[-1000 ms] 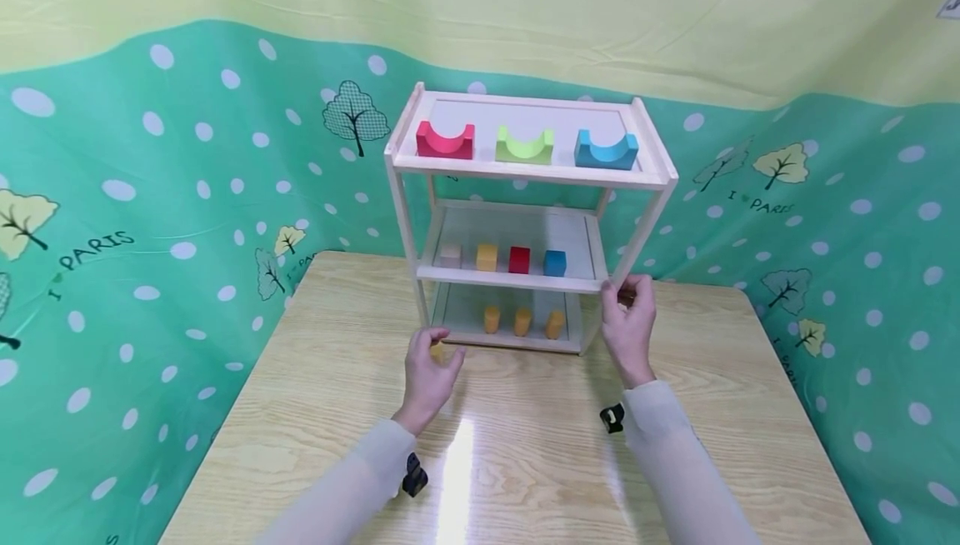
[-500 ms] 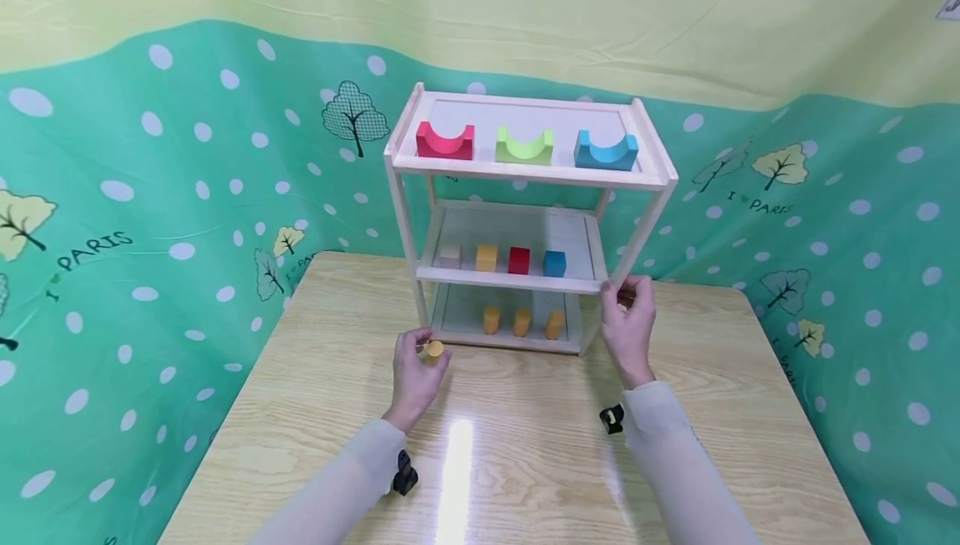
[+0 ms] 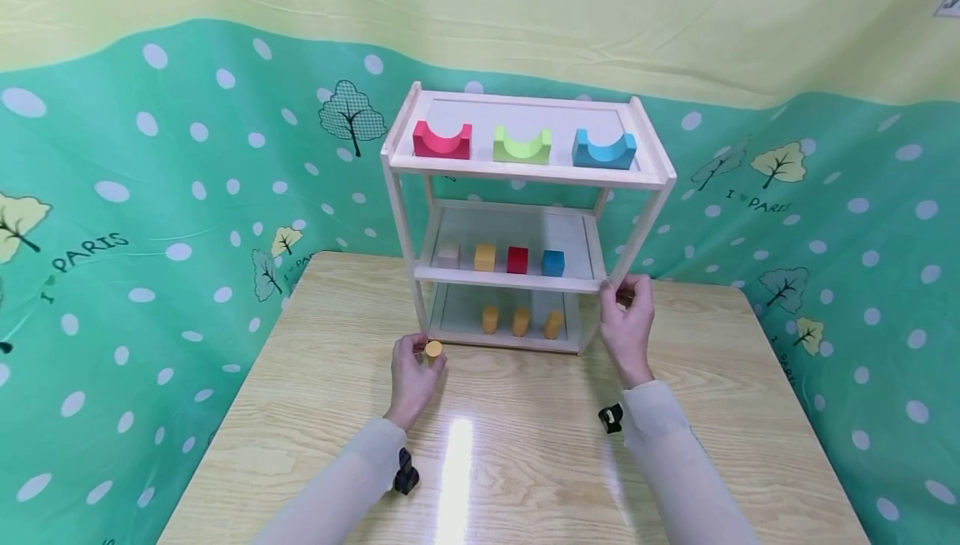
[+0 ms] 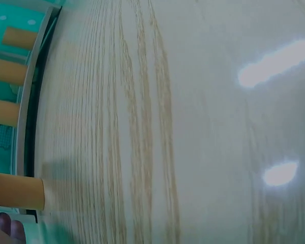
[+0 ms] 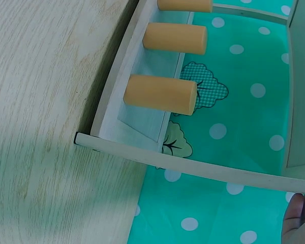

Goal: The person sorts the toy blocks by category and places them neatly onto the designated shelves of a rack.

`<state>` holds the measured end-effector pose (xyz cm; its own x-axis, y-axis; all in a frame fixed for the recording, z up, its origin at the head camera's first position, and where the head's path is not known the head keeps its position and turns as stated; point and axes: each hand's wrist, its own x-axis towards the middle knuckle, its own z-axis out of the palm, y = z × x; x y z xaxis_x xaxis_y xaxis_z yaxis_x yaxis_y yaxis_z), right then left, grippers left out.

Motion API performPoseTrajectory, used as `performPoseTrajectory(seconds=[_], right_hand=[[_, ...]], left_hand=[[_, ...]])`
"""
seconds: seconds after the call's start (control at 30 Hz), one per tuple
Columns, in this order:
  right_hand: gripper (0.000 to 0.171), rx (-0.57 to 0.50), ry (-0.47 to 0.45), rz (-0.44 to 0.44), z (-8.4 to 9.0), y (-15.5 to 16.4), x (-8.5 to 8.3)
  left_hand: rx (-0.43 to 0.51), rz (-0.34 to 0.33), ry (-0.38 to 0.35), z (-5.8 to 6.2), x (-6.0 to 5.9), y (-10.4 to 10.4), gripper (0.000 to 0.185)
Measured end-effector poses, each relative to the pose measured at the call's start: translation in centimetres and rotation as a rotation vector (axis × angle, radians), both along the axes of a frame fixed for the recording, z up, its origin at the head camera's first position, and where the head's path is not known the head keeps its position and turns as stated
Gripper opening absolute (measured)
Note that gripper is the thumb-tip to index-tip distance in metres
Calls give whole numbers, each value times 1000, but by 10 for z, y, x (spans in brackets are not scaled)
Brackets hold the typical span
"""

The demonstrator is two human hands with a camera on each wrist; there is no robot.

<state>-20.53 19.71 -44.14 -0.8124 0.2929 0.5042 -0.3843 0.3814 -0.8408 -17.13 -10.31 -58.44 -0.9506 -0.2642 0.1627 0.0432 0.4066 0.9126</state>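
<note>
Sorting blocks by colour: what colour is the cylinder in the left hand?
Orange-yellow; the cylinder held by the left hand shows best in the head view.

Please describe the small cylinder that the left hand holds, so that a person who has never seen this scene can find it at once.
Start at the wooden shelf standing on the table, then look just in front of its lower left corner. There the left hand pinches an orange cylinder. Unlike the three matching cylinders standing on the bottom shelf, it is outside the shelf, held in fingers.
</note>
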Motion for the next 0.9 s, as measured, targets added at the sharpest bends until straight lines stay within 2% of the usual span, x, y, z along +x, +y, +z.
performPoseTrajectory(seconds=[0.53,0.9], right_hand=[[16,-7,0,2,0,0,0],[16,-4,6,7,0,0,0]], left_hand=[[80,-2,-102,-3,-4,1,39],[101,-1,-87,-7,-6,3,38]])
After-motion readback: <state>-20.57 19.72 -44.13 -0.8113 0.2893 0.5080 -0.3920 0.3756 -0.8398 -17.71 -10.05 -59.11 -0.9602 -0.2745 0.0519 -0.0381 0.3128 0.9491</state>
